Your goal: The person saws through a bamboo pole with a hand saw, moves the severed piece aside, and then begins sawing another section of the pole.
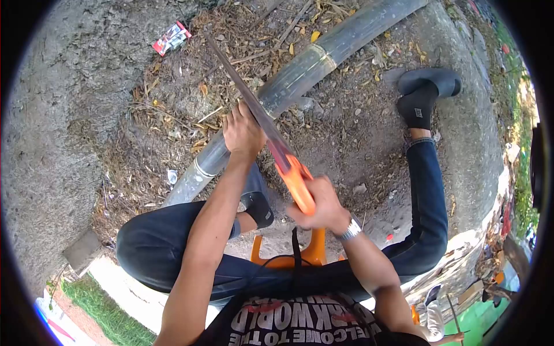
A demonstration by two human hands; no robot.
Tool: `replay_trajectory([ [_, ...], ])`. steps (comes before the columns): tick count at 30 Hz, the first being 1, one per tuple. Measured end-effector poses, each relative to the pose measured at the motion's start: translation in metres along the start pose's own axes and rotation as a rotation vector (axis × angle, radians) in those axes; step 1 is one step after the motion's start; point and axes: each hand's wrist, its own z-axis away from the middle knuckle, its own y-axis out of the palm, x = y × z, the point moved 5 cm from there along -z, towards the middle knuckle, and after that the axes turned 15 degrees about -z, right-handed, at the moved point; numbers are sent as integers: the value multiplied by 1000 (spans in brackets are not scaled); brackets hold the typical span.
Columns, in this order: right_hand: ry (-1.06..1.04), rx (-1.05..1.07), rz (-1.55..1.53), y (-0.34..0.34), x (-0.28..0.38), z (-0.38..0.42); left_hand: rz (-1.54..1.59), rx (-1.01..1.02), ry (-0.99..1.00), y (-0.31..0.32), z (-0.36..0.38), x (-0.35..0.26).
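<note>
A thick grey-green bamboo pole [297,78] lies diagonally across the ground, with pale rings at its nodes. My left hand [243,131] is closed over it, fingers wrapped round its upper side. My right hand [322,203] grips the orange handle of a handsaw [245,95]. The saw's long brown blade crosses over the pole just beside my left hand, its tip pointing to the upper left. My left foot [262,209], in a dark sock, is close to the pole below my left hand.
An orange plastic stool [314,248] is beneath me. My other foot wears a dark grey clog [430,81] at the right. A red and white packet [172,38] lies among dry leaves and twigs. Rough concrete [52,115] borders the left. Another person's arm [450,339] shows at lower right.
</note>
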Motion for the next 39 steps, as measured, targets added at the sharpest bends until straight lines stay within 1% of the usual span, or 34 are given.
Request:
replay_trajectory([
  [1, -76, -40, -16, 9, -6, -25, 81, 91, -7, 4, -6, 3],
  [2, -69, -41, 3, 9, -13, -22, 98, 98, -43, 4, -3, 1],
  [3, -49, -24, 24, 10, -17, -12, 42, -26, -41, 0, 8, -6],
  [4, 37, 19, -26, 9, -8, 18, -26, -142, -44, -3, 21, -13],
  [5, 89, 33, -71, 5, 0, 44, -109, -295, -26, -8, 14, -16],
  [7, -96, -68, 64, 0, 7, 85, -90, -280, -70, 1, 7, -13],
  [8, 128, 47, -78, -7, 3, 80, -32, -183, -74, 2, 9, -11],
  [9, 71, 99, -27, -4, -13, 65, 22, -107, -54, -2, 7, -9],
  [10, 48, 73, -34, 3, -21, 26, 15, -80, -48, -8, 2, -7],
  [11, 26, 77, -37, 12, -24, -4, 13, -96, -67, -20, -11, 0],
  [12, 35, 118, -29, 18, -20, -2, 60, 64, -35, -25, -18, 5],
  [13, 101, 20, -69, 15, -16, 5, 126, 238, -14, -18, -13, 5],
  [14, 173, -73, -101, 7, -13, 15, 44, -19, 29, -17, 1, -3],
  [15, 224, 44, -226, 1, -12, 55, 66, 8, -18, -7, 11, -7],
  [16, 292, 66, -160, 0, 9, 83, 47, -89, -31, -7, 7, -7],
  [17, 251, 83, -102, -8, 6, 109, 23, -180, -37, -7, 7, -7],
  [18, 229, 87, -115, -9, 9, 91, 2, -210, -56, -5, 9, -8],
  [19, 211, 71, -135, -7, 7, 70, 9, -190, -68, -4, 20, -8],
  [21, 216, -63, -157, 9, 9, -6, 63, -257, -59, -11, 10, -6],
  [22, 143, -53, -100, 15, 3, -20, 87, -158, -37, -13, 5, -3],
  [23, 91, -41, -45, 19, -4, -21, 92, -136, -61, -13, 5, 0],
  [25, 206, 35, -99, 7, 4, 46, 39, -196, -44, -10, 5, -4],
  [26, 211, 73, -96, 6, 12, 84, -30, -124, -73, 0, 7, -8],
  [27, 368, 50, -116, -1, 13, 113, -18, -113, -71, 5, 9, -13],
  [29, 214, 144, -6, -1, -8, 96, -75, -214, -99, -1, 11, -10],
  [30, 188, 161, 6, 8, -16, 65, 34, -18, -54, -4, 3, -3],
  [31, 152, 183, 22, 19, -23, 29, 18, -34, -44, -14, -8, 6],
  [32, 55, 156, 58, 38, -25, 21, 40, 62, -20, -15, -15, 10],
  [33, 23, 117, 123, 41, -36, 28, 73, 170, 6, -10, -15, 8],
  [34, 167, 18, -62, 29, -31, 47, 3, 84, 47, -9, -7, 2],
  [35, 300, -96, -244, 14, -24, 75, 14, 95, 50, -6, -3, 0],
  [36, 167, 50, -127, 12, -7, 106, 50, 73, 6, -7, -8, 3],
  [37, 307, 124, -20, 12, 4, 129, 91, 61, -28, -6, -9, 1],
  [39, 215, 33, -47, -3, -22, 117, 49, 32, -24, -11, 4, 0],
])
